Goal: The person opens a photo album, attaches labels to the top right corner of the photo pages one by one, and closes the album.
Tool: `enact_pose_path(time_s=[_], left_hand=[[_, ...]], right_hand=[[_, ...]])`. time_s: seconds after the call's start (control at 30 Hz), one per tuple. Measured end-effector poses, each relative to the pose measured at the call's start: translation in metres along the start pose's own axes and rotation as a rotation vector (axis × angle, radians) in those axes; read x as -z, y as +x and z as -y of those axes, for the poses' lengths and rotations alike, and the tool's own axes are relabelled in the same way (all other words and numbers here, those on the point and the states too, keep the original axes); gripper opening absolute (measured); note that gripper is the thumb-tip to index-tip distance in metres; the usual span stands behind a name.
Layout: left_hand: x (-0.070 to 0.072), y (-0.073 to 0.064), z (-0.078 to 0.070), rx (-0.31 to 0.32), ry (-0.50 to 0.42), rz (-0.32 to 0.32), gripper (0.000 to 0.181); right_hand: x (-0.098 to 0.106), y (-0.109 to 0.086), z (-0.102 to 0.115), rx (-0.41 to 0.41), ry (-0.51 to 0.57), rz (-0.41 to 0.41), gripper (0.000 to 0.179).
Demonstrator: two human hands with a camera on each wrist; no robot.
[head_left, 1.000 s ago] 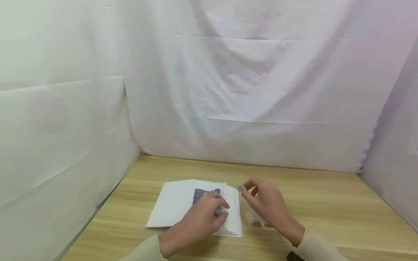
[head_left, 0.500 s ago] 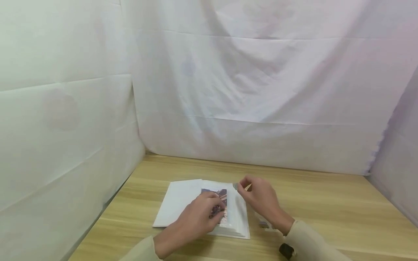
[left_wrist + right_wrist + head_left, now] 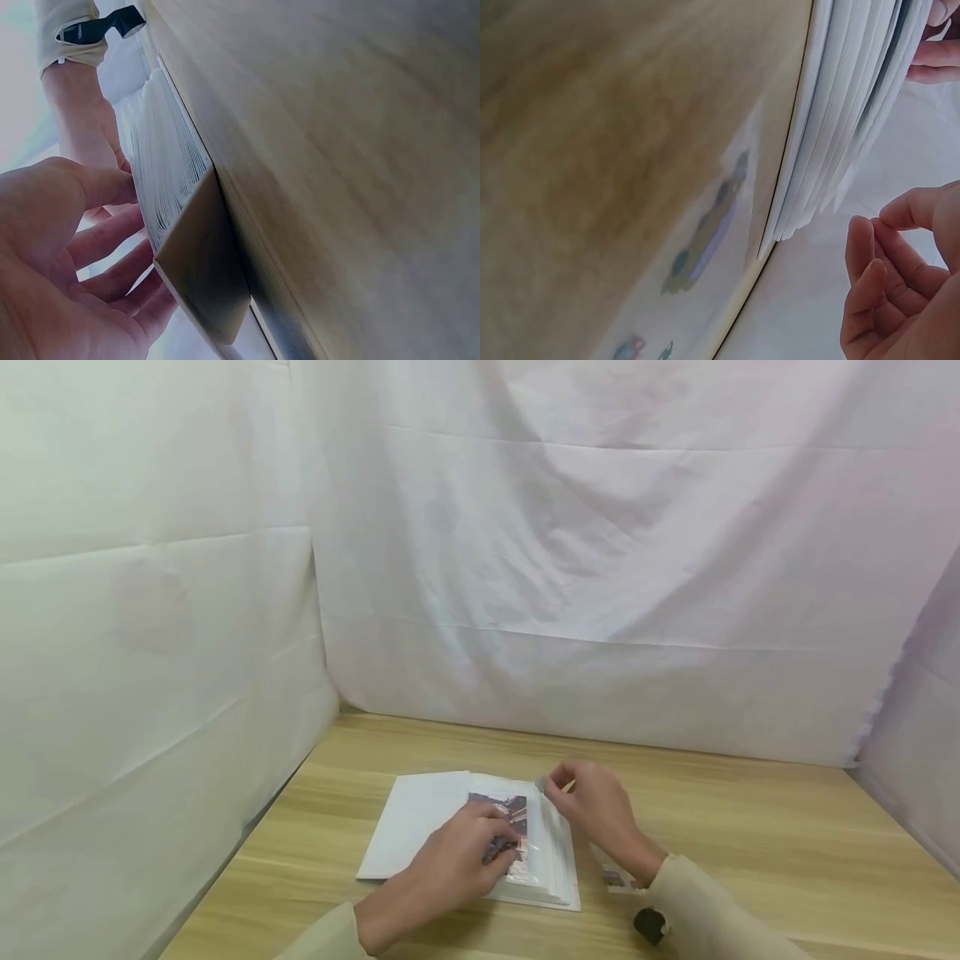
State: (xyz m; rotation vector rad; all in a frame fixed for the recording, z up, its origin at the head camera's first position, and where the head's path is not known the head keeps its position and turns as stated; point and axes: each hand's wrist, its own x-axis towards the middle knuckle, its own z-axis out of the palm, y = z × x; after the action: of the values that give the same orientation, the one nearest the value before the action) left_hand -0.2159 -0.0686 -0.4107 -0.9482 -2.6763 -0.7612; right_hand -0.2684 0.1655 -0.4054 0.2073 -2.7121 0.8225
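Observation:
A white photo album (image 3: 420,818) lies open on the table, its thick stack of pages (image 3: 161,142) at the right. A photo (image 3: 517,810) with dark and pinkish tones shows on the top page. My left hand (image 3: 459,853) rests over this page with loosely bent fingers, covering part of the photo. At the page's upper right corner, my right hand (image 3: 596,802) pinches a small grey sticker (image 3: 540,784) between thumb and index finger. In the right wrist view those fingertips meet, and the sticker is hard to make out.
Partly under my right forearm, a clear sheet with coloured printed figures (image 3: 712,232) lies on the wooden table (image 3: 750,827), right of the album. A black device (image 3: 649,926) is at the right cuff. White cloth (image 3: 585,568) hangs behind and at both sides.
My right hand has come left with the sticker, from beside the album to the page's corner. More of the photo shows beside my left hand. The head view has shifted slightly.

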Motion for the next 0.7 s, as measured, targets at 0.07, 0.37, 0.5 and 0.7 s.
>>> enact_pose_path(time_s=[0.07, 0.37, 0.5, 0.7], left_hand=[[0.0, 0.0, 0.0, -0.005, 0.0, -0.001, 0.01], [0.002, -0.001, -0.002, -0.034, 0.009, 0.002, 0.011], [0.002, -0.001, -0.001, -0.039, 0.017, 0.008, 0.011], [0.002, -0.001, 0.0, -0.059, 0.025, 0.016, 0.011]], right_hand=[[-0.001, 0.001, 0.001, 0.002, -0.009, -0.001, 0.015], [-0.006, 0.006, 0.002, -0.002, -0.037, 0.004, 0.013], [-0.009, 0.007, 0.003, 0.002, -0.025, 0.026, 0.012], [-0.012, 0.01, 0.005, -0.004, -0.007, 0.05, 0.011]])
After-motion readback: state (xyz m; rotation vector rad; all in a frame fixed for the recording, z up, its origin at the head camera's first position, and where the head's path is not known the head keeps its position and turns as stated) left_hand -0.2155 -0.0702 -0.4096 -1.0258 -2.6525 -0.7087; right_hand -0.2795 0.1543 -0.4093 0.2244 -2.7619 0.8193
